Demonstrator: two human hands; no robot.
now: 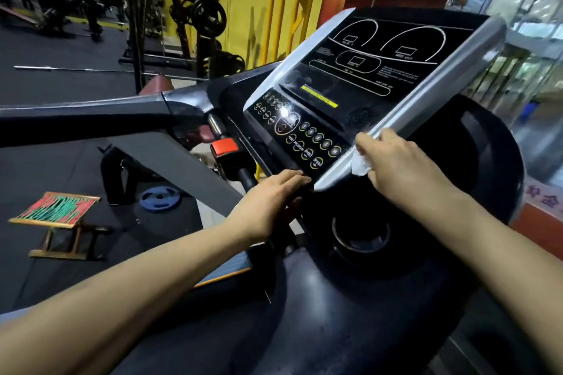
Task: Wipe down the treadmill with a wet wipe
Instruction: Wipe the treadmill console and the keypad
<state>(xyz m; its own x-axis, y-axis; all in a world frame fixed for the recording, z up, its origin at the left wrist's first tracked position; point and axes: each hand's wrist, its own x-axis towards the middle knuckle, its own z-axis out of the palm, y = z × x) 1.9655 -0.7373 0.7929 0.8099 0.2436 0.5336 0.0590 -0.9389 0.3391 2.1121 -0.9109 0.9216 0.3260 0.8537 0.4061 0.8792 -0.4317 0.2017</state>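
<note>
White wet wipe is sitting bunched under the right hand, pressed on the silver trim of the treadmill console at its lower right edge. That trim's long axis is running away toward one o'clock from the hand, so the right hand is nearer it. Its fingers are curling round the wipe. The left hand is lying flat, fingers straight, on the console's bottom edge at seven o'clock.
</note>
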